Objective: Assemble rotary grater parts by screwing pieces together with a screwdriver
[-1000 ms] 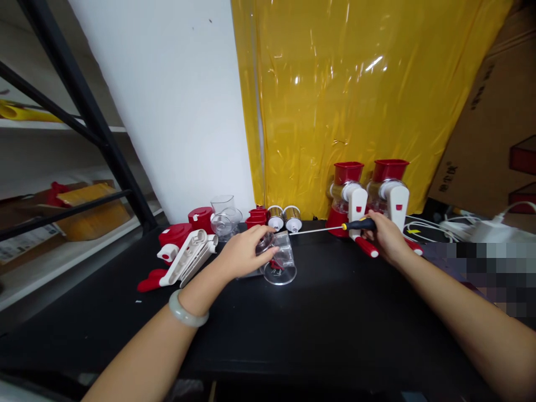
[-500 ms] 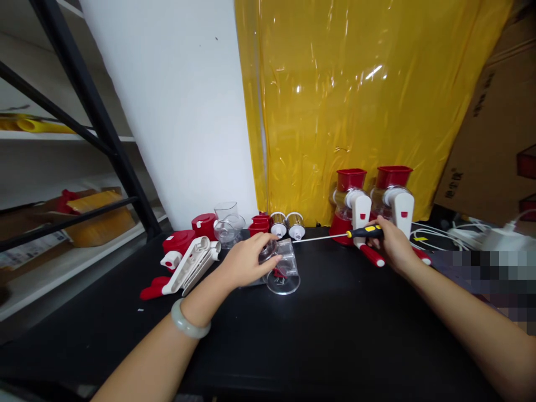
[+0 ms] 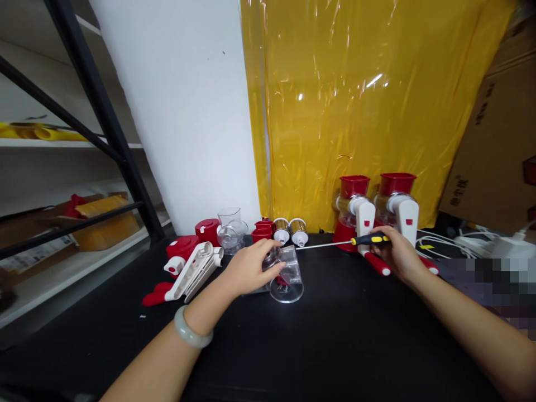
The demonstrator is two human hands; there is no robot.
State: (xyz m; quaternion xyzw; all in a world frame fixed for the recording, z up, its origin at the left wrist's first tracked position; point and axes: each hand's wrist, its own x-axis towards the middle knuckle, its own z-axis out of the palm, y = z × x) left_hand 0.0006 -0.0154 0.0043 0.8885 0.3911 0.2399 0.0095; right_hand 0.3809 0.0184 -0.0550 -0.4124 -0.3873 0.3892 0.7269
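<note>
My left hand [image 3: 250, 270] is closed over a clear plastic housing [image 3: 287, 274] that lies on its side on the black table [image 3: 326, 340]; small dark bits show inside it. My right hand [image 3: 397, 254] grips the black and yellow handle of a screwdriver [image 3: 343, 243], whose thin shaft points left toward the housing. The hand sits just in front of two assembled red and white grinders [image 3: 379, 215]. A pale bangle [image 3: 191, 335] is on my left wrist.
Loose parts lie at the table's back left: white and red stands [image 3: 190, 268], red lids [image 3: 207, 229], a clear cup [image 3: 230, 229], two metal drums [image 3: 290, 230]. Yellow sheet [image 3: 355, 106] behind, black rack [image 3: 96, 111] left, cardboard box [image 3: 498, 151] and white cables [image 3: 460, 240] right.
The view has shifted slightly, so everything sits a little lower and to the right. Both hands keep their hold; the screwdriver stays pointed at the clear housing.
</note>
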